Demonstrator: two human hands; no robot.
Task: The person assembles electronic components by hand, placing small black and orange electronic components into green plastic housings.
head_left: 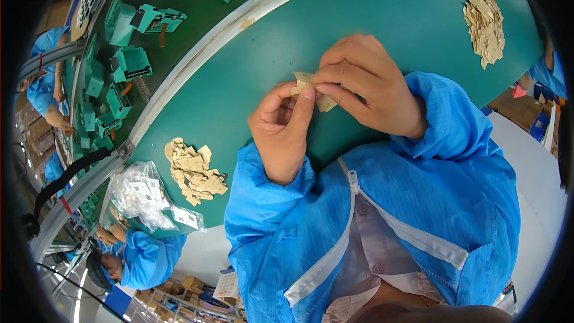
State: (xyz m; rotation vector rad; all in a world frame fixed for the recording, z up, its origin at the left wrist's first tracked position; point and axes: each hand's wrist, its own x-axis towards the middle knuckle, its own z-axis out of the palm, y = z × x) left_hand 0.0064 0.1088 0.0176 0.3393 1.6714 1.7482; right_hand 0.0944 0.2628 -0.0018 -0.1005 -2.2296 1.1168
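Note:
Over the green table (pixel 257 54), my two hands meet at a small flat tan piece (pixel 304 78), like folded card or a thin sheet part. My left hand (pixel 280 131) pinches it between thumb and forefinger. The fingertips of my right hand (pixel 373 87) are closed on its right side, and part of the tan material shows below them. Whether this is one folded piece or two overlapping ones, I cannot tell. A pile of similar tan pieces (pixel 194 170) lies to the left of my left arm. Another tan pile (pixel 484 23) sits at the far right.
Clear plastic bags (pixel 140 194) with small contents lie at the table's left end. Beyond the metal rail (pixel 197 54), several green plastic housings (pixel 131 63) rest on a dark green surface. Other people in blue work there, one sleeve (pixel 154 257) at lower left.

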